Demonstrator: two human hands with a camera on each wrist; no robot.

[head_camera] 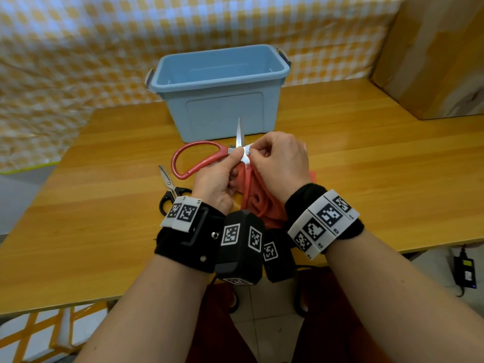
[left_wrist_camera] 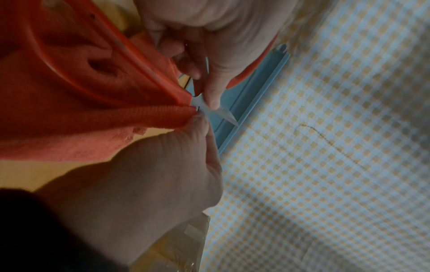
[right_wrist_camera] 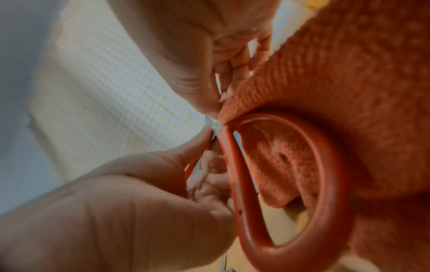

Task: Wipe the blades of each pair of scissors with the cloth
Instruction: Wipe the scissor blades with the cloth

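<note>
Looking down from the head view, we see both hands meeting just in front of a blue plastic bin (head_camera: 222, 93) on the wooden tabletop (head_camera: 366, 166). Our left hand (head_camera: 217, 179) grips the red-handled scissors (head_camera: 199, 158) near the pivot, thumb and fingers curled round the metal, with one red loop sticking out to the left and a blade tip pointing up toward the bin. Our right hand (head_camera: 280, 163) pinches the orange-red cloth (head_camera: 259, 200) against the blade right beside the left thumb, and the rest of the cloth hangs down between our wrists. A second pair, the black-handled scissors (head_camera: 170, 189), lies flat on the tabletop just left of our left wrist, partly hidden by it. A cardboard box (head_camera: 432, 56) sits at the far right, and checkered fabric (head_camera: 78, 48) covers the back.

From the left wrist view, the cloth (left_wrist_camera: 69, 114) is bunched up at the base of the blade, and the pointed steel tip (left_wrist_camera: 223, 114) pokes out past it. Fingers of the left hand (left_wrist_camera: 209, 64) press on the metal there, with the right hand (left_wrist_camera: 151, 174) closed on the cloth below.

From the right wrist view it's pretty blurry, but a big red handle loop (right_wrist_camera: 325, 184) fills the middle, with cloth (right_wrist_camera: 349, 73) draped behind and through it. Both hands close in where the loop meets the blades.
</note>
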